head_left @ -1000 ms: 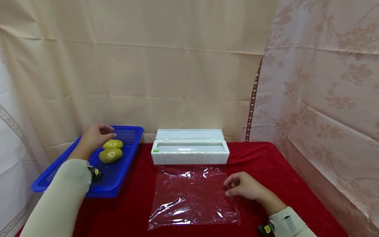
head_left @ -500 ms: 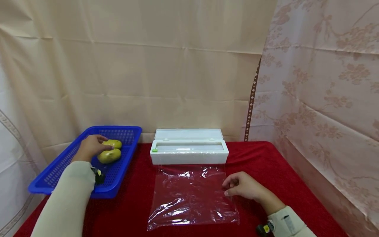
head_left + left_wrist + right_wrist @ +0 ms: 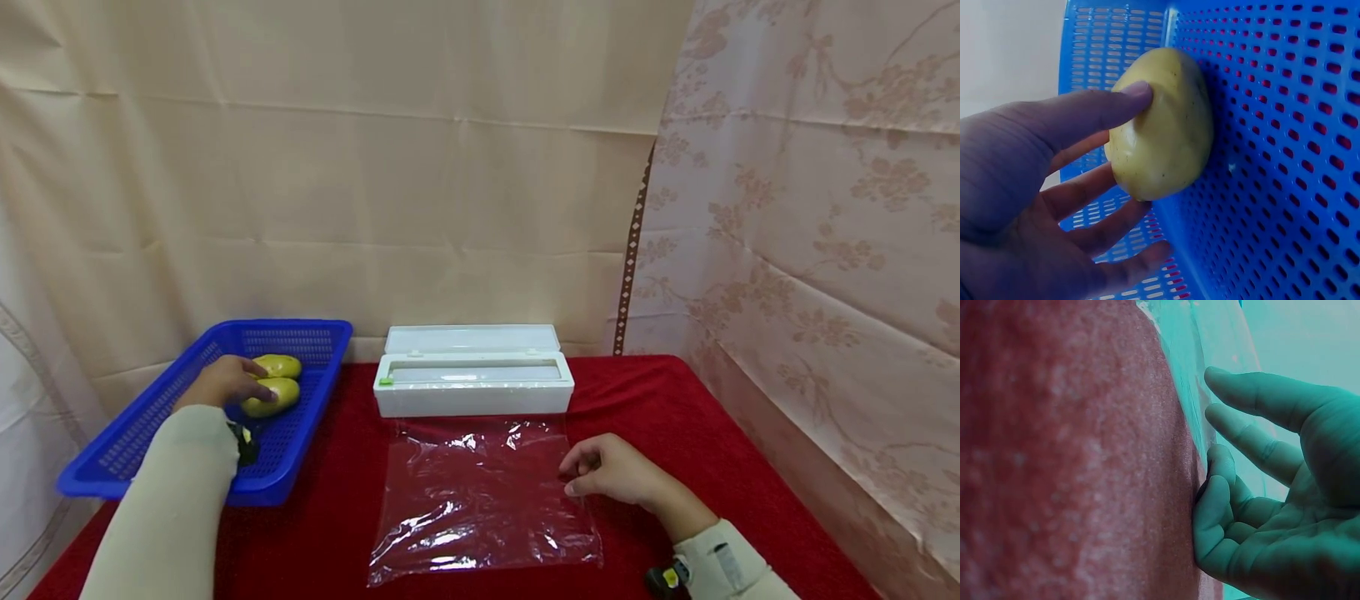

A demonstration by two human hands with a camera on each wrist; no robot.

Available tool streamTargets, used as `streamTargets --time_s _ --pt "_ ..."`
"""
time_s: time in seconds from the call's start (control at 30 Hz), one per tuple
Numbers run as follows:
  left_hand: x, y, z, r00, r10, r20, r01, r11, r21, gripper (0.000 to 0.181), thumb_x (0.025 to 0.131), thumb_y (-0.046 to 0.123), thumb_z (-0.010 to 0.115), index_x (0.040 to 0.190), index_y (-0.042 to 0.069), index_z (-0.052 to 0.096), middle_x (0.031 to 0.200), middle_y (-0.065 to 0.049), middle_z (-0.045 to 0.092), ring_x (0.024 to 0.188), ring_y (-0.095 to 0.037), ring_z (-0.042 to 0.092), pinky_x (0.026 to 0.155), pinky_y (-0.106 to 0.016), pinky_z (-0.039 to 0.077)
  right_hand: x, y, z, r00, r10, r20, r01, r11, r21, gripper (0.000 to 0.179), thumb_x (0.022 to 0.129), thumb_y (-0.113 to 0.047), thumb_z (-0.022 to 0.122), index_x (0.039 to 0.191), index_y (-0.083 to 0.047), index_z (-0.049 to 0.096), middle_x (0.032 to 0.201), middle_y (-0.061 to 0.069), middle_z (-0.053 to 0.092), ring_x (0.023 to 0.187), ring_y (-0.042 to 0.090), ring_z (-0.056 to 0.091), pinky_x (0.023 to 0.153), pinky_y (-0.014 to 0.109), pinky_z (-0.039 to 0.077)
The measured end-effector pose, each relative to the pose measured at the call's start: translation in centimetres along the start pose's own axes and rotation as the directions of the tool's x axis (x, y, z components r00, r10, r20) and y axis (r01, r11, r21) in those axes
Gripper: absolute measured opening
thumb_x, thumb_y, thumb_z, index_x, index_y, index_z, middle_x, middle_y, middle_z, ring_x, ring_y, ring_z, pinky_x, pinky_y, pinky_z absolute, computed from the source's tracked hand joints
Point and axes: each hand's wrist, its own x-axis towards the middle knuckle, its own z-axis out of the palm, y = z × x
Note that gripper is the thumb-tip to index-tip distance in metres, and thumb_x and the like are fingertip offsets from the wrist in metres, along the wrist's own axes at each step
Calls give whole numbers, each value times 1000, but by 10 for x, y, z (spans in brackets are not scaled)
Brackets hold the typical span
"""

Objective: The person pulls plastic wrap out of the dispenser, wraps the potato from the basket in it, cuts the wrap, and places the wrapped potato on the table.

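My left hand (image 3: 225, 382) reaches into the blue basket (image 3: 339, 367) at left. Its thumb lies on the near yellow mango (image 3: 279, 398), with the other fingers bent round the far side. In the left wrist view this mango (image 3: 1166, 137) fills the space past the thumb, while the ring and little fingers spread loosely below it. A second mango (image 3: 282, 365) sits just behind. My right hand (image 3: 615, 473) rests at the right edge of a sheet of clear plastic wrap (image 3: 480, 492), fingers loosely bent and holding nothing. The right wrist view shows its fingers (image 3: 1254, 440) low beside the red cloth.
A white plastic wrap dispenser (image 3: 472, 398) with its lid raised stands at the back of the table; the sheet runs out from its front. A green slider (image 3: 386, 381) sits on its left end. Red cloth (image 3: 660, 400) covers the table, with curtains (image 3: 412, 183) behind.
My left hand has come down from above the basket onto the near mango, and its thumb now touches it. My right hand and the wrap stay in place; the head view has shifted slightly.
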Motion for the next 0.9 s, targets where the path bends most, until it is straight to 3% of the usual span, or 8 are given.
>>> streamTargets --time_s 0.17,0.33,0.53,0.73,0.8,0.9 --pt "0 -1 -1 1000 14 13 -14 1000 -14 73 81 37 86 131 -11 60 139 -42 50 117 -55 56 97 -61 50 1 -1 -1 1000 15 -8 -15 1000 2 24 82 -16 87 103 -9 78 79 5 63 74 17 55 60 27 47" --pt "0 1 -2 999 -32 34 37 988 -151 76 82 31 88 135 -13 55 138 -43 49 93 -36 68 75 -45 62 1 -3 -2 1000 11 -6 -11 1000 -2 23 82 -15 87 102 -9 78 78 5 63 73 18 54 59 27 46" --pt "-4 5 -6 999 -40 14 42 962 -269 78 83 27 88 138 -16 52 139 -43 48 90 -26 68 74 -40 63 1 -4 -3 1000 7 -4 -7 1000 3 23 82 -15 87 101 -9 78 78 5 64 73 16 55 61 27 47" --pt "-7 16 -13 1000 -3 -13 0 965 -262 79 83 32 89 139 -12 55 140 -39 53 97 -27 70 77 -40 63 1 -1 0 1000 -2 -4 2 1000 12 23 81 -14 87 101 -7 78 77 3 63 72 15 56 61 27 47" --pt "-11 25 -17 1000 11 -23 -17 968 -252 79 83 35 88 140 -10 56 142 -39 52 103 -30 69 78 -40 63 0 -1 1 1000 0 -7 0 1000 15 23 81 -14 87 100 -7 78 77 3 62 73 15 55 61 27 47" --pt "-20 40 -23 998 41 -52 -51 976 -212 77 85 38 86 140 -8 57 142 -37 53 97 -25 72 75 -35 63 -3 0 3 1000 4 -16 -4 1000 13 23 80 -15 87 100 -7 78 77 4 62 74 16 55 60 27 47"
